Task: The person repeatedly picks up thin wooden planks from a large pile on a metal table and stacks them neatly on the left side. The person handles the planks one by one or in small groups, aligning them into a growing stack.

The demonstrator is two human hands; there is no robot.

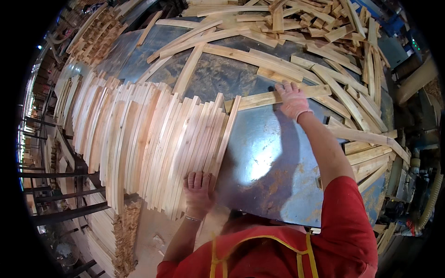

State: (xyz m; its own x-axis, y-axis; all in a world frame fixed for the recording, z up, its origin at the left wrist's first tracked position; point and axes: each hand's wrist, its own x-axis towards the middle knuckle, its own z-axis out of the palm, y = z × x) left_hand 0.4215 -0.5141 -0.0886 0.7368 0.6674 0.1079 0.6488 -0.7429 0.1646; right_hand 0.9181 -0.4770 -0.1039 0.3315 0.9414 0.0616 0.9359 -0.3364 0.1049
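My left hand [198, 197], in a pale pinkish work glove, is closed over the near end of the rightmost wooden strip [228, 132]. That strip leans slightly against a long row of upright-edged wooden strips [153, 134] packed side by side. Farther off, my right hand [293, 101], gloved likewise, reaches across a flat wooden board [259, 100], its fingers bent over the far edge. The board lies crosswise on the metal tabletop [264, 167], its left end by the tip of the rightmost strip. Both palms are hidden.
Loose boards [252, 58] lie scattered over the far and right parts of the table. A heap of short wood pieces [320, 23] rises at the back right. Dark metal bars [69, 213] stick out at left, near another wood stack [125, 241]. Machinery with a hose [431, 199] stands at right.
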